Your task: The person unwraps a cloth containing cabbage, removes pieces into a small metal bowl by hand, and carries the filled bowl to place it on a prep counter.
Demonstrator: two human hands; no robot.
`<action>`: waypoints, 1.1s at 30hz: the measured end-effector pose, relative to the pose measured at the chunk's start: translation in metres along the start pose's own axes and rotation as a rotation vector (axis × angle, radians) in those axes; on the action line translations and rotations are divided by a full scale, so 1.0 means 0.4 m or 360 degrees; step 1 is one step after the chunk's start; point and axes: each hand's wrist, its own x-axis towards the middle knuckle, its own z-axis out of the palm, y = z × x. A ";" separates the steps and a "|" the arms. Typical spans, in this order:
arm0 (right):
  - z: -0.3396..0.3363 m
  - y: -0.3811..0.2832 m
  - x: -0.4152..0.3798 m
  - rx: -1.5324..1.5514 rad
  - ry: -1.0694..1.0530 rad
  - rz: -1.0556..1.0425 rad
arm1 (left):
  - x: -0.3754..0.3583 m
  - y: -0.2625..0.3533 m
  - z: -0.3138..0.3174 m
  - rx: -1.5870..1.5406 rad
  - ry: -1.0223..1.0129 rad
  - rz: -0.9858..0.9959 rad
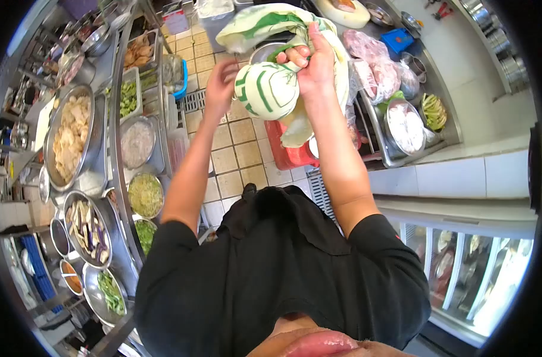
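Observation:
A pale cloth with green printing is gathered into a round bundle (269,89); whatever fills it is hidden. My right hand (314,66) grips the twisted neck of this cloth. The loose part of the cloth (277,18) flares out above and over my right wrist. Just left of the bundle, my left hand (222,83) is raised with its fingers apart and somewhat blurred. It appears to hold nothing. Below the bundle stands a red container (280,152), and a metal bowl (265,55) shows partly behind it.
On the left, a metal rack bears a large bowl of pale pieces (71,134), a bowl of sliced eggplant (86,229) and other trays. To the right, a steel sink (452,113) holds bagged meat (372,53), a white-filled bowl (405,128) and a blue container (397,39).

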 end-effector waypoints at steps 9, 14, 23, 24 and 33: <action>-0.062 0.030 0.045 0.0515 0.0185 0.0396 | -0.074 0.183 0.079 0.1313 0.0207 0.1523; -0.038 0.021 0.022 0.0128 0.0083 0.0376 | 0.008 0.266 0.066 0.0925 -0.0230 0.2040; 0.075 0.039 -0.052 -0.0472 -0.0055 -0.0302 | -0.013 0.208 0.123 0.0142 0.0193 0.1083; 0.090 0.045 -0.063 -0.0520 -0.0086 -0.0337 | -0.036 0.190 0.151 -0.0201 0.0301 0.0825; 0.009 0.051 0.004 -0.0569 -0.0462 -0.0099 | -0.079 0.193 0.209 -0.1192 0.0332 -0.0048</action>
